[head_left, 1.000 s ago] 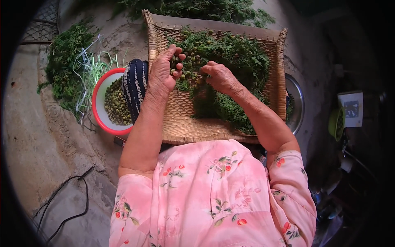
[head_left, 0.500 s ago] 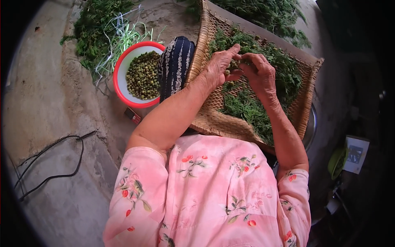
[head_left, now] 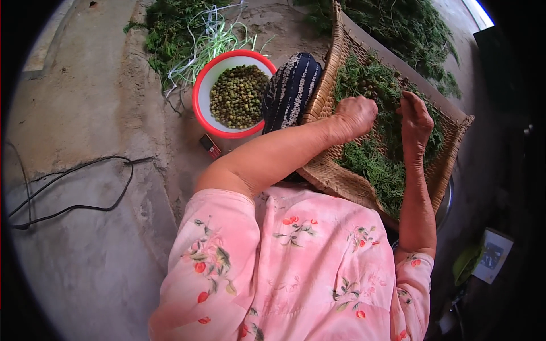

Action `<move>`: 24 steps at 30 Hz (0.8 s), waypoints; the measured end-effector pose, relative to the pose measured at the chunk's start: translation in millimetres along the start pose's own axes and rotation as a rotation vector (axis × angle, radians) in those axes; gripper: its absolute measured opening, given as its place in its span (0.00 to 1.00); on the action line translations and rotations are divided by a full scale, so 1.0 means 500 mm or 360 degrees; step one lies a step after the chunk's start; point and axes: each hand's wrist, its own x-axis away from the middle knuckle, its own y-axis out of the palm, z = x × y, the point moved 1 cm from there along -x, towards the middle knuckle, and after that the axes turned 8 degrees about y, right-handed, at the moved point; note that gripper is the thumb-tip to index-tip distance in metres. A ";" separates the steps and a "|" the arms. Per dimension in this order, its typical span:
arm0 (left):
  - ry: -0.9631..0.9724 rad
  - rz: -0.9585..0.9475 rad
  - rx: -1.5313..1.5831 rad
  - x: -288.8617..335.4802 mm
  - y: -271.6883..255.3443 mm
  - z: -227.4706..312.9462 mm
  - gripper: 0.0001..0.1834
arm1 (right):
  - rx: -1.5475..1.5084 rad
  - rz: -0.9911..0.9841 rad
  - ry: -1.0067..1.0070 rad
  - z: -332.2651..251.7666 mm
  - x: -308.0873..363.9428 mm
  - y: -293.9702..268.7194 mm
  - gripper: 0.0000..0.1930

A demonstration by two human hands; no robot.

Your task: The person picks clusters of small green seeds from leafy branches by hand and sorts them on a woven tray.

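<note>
A woven wicker tray (head_left: 319, 177) rests tilted across my lap, with green feathery sprigs (head_left: 372, 170) spread over it. Over the middle of the tray is my left hand (head_left: 357, 117), its fingers curled in against the greenery; whatever they hold is hidden. To its right my right hand (head_left: 417, 117) is raised edge-on above the sprigs, fingers extended and a little bent, with nothing visible in them. Small round green-brown seed cones (head_left: 369, 88) show among the sprigs past my left hand. Many similar cones (head_left: 239, 96) fill a white basin with a red rim (head_left: 197, 102).
My knee in dark patterned cloth (head_left: 291, 91) stands between basin and tray. Beyond lie heaps of green branches (head_left: 398, 34) and pale plastic strips (head_left: 219, 48). A small red-and-black device (head_left: 210, 146) and a black cable (head_left: 85, 207) lie on the concrete floor. A white box (head_left: 493, 256) is at right.
My hands, together over the tray before, are now apart. The left fingers have curled in, and the right hand has moved right. The whole view has shifted, bringing the scene rightward.
</note>
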 end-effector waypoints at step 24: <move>0.1554 -0.0563 -0.1874 0.170 0.103 0.327 0.05 | -0.0819 -0.0770 -0.0707 -0.269 -0.041 0.063 0.27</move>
